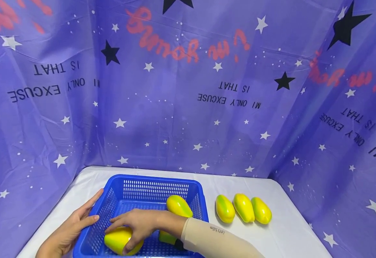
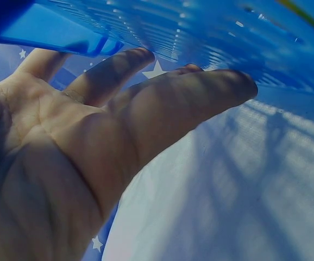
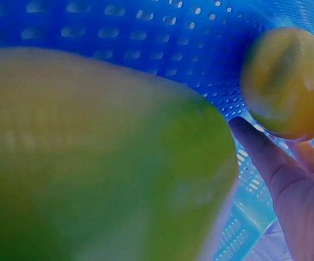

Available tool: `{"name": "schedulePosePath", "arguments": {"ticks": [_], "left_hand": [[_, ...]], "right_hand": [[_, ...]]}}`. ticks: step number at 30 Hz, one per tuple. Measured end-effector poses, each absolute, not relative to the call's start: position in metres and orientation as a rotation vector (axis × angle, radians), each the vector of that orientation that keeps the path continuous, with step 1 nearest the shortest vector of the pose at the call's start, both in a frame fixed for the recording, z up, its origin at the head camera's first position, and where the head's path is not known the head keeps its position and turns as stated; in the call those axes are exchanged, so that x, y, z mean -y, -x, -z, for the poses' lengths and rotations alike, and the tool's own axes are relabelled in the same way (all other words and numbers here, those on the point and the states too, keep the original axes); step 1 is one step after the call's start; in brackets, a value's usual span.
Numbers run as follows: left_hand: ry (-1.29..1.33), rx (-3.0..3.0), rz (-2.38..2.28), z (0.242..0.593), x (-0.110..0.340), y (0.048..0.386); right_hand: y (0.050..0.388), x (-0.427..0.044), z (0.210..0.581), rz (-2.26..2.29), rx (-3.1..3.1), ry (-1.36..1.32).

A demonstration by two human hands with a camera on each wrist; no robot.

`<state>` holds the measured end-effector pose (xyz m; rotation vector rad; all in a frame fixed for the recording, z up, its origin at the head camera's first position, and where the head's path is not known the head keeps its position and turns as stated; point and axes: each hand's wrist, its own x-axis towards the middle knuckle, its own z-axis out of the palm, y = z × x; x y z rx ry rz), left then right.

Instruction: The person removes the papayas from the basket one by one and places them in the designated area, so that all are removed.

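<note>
A blue plastic basket (image 1: 157,178) with slotted walls stands on the table. My right hand (image 1: 139,224) reaches inside it and grips a yellow-green fruit (image 1: 118,240) at the near left, with fingers and thumb around it. In the right wrist view that fruit (image 3: 287,81) is at the right beside my hand (image 3: 303,201), and another fruit (image 3: 108,163) fills the foreground. My left hand (image 1: 70,229) rests with extended fingers against the basket's left side; in the left wrist view the hand (image 2: 92,130) is under the blue wall.
Inside the basket at the right lie a fruit (image 1: 178,206) and, partly hidden by my right forearm, another (image 1: 166,237). Three more yellow-green fruits (image 1: 225,209) (image 1: 244,208) (image 1: 261,210) lie side by side on the white table (image 1: 291,233). Purple star-printed curtains (image 1: 181,118) surround the table.
</note>
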<state>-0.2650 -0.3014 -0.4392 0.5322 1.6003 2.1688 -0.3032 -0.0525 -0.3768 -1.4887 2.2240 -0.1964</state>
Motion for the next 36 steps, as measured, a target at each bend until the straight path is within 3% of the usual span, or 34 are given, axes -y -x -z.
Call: {"name": "schedulePosePath", "arguments": {"ticks": [16, 36], "left_hand": [[-0.532, -1.564, -2.198, 0.435, 0.298, 0.263], [-0.501, -1.647, -2.183, 0.437, 0.301, 0.261]], "right_hand": [[0.305, 0.051, 0.374, 0.213, -2.268, 1.430], [0.305, 0.022, 0.322, 0.507, -2.427, 1.452]]}}
